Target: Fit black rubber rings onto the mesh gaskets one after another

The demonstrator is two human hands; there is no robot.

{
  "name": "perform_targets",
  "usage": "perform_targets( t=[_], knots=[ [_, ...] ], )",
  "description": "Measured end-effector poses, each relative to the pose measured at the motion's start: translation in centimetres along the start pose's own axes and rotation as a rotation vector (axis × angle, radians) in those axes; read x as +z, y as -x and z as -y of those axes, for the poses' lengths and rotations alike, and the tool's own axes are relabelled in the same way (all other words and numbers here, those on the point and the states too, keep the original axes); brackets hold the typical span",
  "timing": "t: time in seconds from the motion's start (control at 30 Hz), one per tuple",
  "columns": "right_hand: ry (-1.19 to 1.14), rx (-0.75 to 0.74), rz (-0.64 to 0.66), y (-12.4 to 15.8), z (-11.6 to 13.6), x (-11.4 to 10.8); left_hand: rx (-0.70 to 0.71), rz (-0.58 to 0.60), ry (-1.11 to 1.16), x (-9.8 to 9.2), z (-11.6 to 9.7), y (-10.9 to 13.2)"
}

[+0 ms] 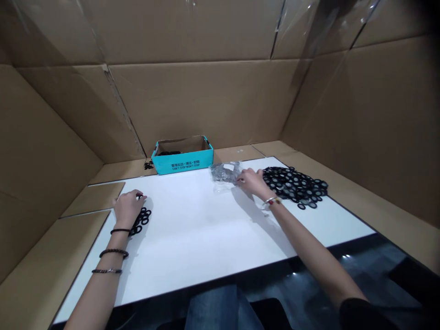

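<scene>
My left hand [127, 208] is at the left side of the white board [192, 229], its thumb and finger closed on a small black ring [140, 197]. Just under and beside it lies a small heap of black rings [144, 217]. My right hand [253, 182] has its fingers pinched together at the edge of a crumpled clear plastic bag [225, 173]; what is between the fingertips is too small to make out. A large pile of black rings with grey centres [292, 183] spreads to the right of that hand.
A turquoise box [182, 161], with dark pieces inside, stands behind the board. A few black pieces [148, 165] lie left of it. Cardboard walls [206, 101] enclose the back and sides. My legs [216, 309] are below the board's front edge.
</scene>
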State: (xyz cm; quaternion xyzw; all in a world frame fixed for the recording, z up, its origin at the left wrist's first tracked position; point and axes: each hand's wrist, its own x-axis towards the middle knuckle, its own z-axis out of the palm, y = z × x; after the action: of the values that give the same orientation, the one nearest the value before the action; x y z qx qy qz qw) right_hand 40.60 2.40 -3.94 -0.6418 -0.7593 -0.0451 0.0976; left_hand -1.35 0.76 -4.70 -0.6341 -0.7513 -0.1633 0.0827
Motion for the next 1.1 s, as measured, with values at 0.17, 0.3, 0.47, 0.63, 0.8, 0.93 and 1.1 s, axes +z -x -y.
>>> perform_targets(
  t=[0.17, 0.3, 0.47, 0.63, 0.8, 0.93, 1.1],
  knots=[
    [0.041, 0.025, -0.026, -1.9, 2.9, 2.3, -0.118, -0.033, 0.722, 0.3, -2.0, 0.1],
    [0.05, 0.055, -0.071, -1.9, 3.0, 3.7, -0.368, 0.264, 1.47, -0.1, -5.3, 1.4],
    [0.056, 0.062, -0.097, -2.5, 3.2, 5.0, -0.61, 0.677, 1.778, -0.2, -8.5, 4.2],
    [0.055, 0.065, -0.122, -2.8, 3.4, 5.4, -0.568, 0.753, 1.75, 0.1, -9.6, 5.8],
    [0.025, 0.073, -0.162, -2.3, 3.3, 4.9, -0.502, 0.81, 1.784, 0.3, -9.9, 6.1],
    [-0.197, 0.141, -0.258, -1.6, 3.6, 4.1, -0.465, 0.853, 1.801, 1.2, -9.8, 6.2],
    [-0.939, 0.141, -0.135, 0.1, 6.5, 3.2, -0.414, 0.856, 1.817, 2.0, -9.7, 6.4]
  ],
)
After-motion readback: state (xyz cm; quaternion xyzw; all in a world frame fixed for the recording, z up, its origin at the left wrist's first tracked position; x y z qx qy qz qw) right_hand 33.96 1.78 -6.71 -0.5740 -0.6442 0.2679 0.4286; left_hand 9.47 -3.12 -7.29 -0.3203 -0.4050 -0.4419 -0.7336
